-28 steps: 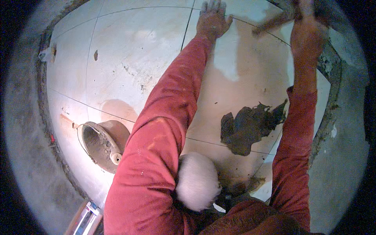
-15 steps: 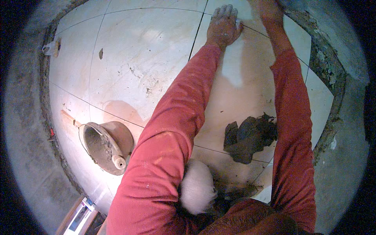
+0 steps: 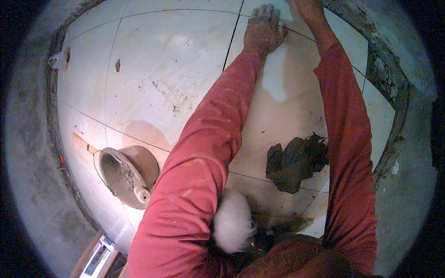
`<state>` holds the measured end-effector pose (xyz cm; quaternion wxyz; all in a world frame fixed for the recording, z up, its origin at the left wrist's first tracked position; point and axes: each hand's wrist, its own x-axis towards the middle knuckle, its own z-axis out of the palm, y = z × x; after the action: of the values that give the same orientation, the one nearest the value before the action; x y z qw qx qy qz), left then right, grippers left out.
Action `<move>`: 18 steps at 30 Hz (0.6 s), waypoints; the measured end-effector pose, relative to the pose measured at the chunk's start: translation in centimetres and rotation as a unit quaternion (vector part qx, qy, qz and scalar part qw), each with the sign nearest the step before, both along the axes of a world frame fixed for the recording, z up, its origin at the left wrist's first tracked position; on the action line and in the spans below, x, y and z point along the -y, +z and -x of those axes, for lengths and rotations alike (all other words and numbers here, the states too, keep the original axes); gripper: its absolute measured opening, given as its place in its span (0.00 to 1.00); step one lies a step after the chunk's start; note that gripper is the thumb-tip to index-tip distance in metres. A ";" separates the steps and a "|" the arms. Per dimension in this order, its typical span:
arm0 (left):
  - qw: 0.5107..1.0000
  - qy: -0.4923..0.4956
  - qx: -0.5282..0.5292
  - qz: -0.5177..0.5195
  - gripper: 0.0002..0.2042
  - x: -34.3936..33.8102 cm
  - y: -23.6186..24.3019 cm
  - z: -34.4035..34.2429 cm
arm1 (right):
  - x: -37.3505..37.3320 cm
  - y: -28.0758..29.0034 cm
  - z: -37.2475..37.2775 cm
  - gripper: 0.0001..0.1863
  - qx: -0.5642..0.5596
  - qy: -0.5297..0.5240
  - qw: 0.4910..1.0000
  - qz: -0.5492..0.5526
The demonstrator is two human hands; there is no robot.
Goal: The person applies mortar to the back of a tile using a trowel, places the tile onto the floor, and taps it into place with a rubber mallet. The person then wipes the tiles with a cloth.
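My left hand (image 3: pixel 264 30) lies open, palm down and fingers spread, on the pale floor tiles (image 3: pixel 162 46) near the top. Close to it on the right, my right hand (image 3: pixel 310 10) reaches past the upper edge of the picture; its fingers are mostly cut off, so what it holds, if anything, is hidden. A dark, crumpled patch of cloth or wet material (image 3: pixel 296 162) lies on the tile between my forearms. A pale rounded thing (image 3: pixel 232 222), too unclear to name, is below it beside my left arm.
A dirty bucket (image 3: pixel 123 176) with a handle stands on the left. A rough gap (image 3: pixel 384 76) runs between the tiles and the grey wall on the right. A small whitish object (image 3: pixel 55 61) sits at the far left edge, and a light-coloured framed object (image 3: pixel 97 255) is at lower left.
My right hand has moved up and left toward my left hand; the dark blurred object seen at it earlier is out of sight. My left hand stays flat, slightly shifted in the picture.
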<state>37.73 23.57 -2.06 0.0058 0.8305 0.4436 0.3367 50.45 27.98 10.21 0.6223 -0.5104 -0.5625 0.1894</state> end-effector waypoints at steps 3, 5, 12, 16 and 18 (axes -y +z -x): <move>1.000 0.001 -0.003 0.008 0.28 -0.1 0.1 -0.1 | -0.6 -0.1 -0.8 0.12 -0.118 0.143 0.974 0.128; 0.999 0.009 -0.035 0.024 0.27 0.0 0.1 -0.2 | -0.9 -0.3 -1.6 0.11 -0.056 0.149 0.979 0.131; 1.000 0.004 0.000 0.013 0.27 -0.1 0.4 -0.1 | -0.6 0.4 -3.3 0.12 -0.138 0.166 0.974 0.070; 0.999 0.013 -0.017 0.043 0.29 0.3 0.6 0.0 | 0.3 1.3 -4.3 0.12 0.010 0.083 0.986 0.144; 0.999 0.002 -0.015 0.035 0.29 0.4 0.6 0.0 | 0.6 1.5 -4.9 0.12 -0.039 0.107 0.980 0.166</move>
<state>37.73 23.14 -1.42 0.0279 0.8336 0.4574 0.3085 55.40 27.34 11.71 0.5269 -0.5354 -0.5498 0.3652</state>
